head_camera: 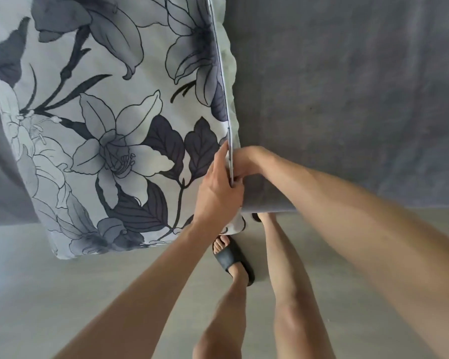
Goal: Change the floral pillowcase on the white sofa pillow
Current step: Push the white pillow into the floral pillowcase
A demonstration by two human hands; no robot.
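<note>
A large pillow in a floral pillowcase (109,130), pale grey with dark grey lilies and leaves, lies across the grey sofa seat and overhangs its front edge. White pillow filling (230,60) bulges out along the case's right side, beside the piped seam. My left hand (217,193) grips the case's lower right edge, thumb pressed along the seam. My right hand (246,161) is curled at the same seam from the other side, its fingers tucked behind the edge and hidden.
The grey sofa seat (347,99) fills the upper right. Below is a pale floor (62,294). My two bare legs stand close to the sofa's front, with a black slide sandal (231,257) on one foot.
</note>
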